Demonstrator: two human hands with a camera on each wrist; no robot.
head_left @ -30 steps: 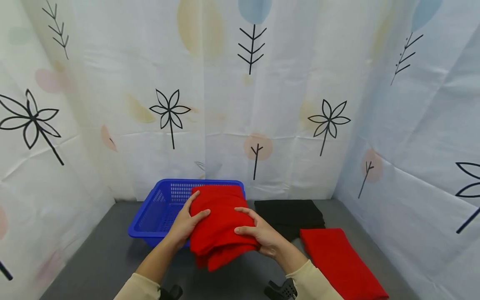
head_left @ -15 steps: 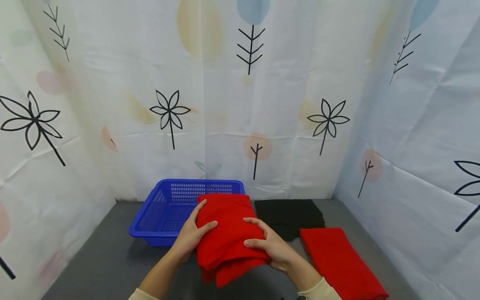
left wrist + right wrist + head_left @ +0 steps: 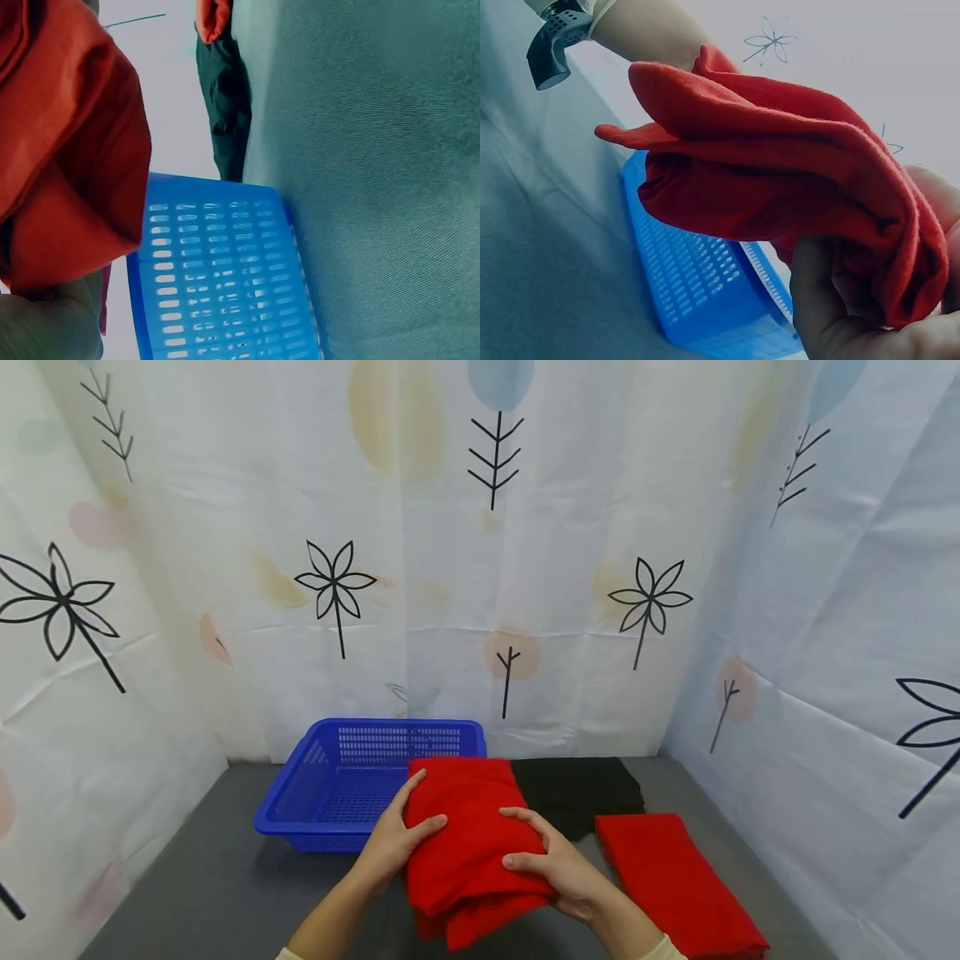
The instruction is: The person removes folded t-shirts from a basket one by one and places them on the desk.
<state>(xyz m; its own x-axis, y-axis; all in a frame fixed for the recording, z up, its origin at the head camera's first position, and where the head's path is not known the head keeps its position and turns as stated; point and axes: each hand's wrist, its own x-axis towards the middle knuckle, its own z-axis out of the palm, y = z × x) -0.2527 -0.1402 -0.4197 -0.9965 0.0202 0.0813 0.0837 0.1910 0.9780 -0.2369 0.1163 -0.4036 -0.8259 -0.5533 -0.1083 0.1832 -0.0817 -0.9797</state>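
Observation:
Both hands hold a folded red cloth (image 3: 468, 843) in front of the basket. On its left side the left hand (image 3: 393, 839) grips it, thumb on top. The right hand (image 3: 558, 864) grips the right side, with thumb and forefinger over the top and other fingers underneath, as the right wrist view shows. Loose layers of the red cloth (image 3: 780, 165) droop between the hands, off the table. The blue plastic basket (image 3: 288, 822) stands behind and to the left, and the cloth overlaps its right front part in the head view.
A second folded red cloth (image 3: 678, 885) lies on the grey table (image 3: 195, 893) at the right. Behind it is a folded black cloth (image 3: 581, 789). A white patterned curtain (image 3: 450, 568) encloses the back and sides.
The hands have carried the red cloth from over the basket's right side toward the person and a little to the right. More of the basket shows. The other cloths have stayed put.

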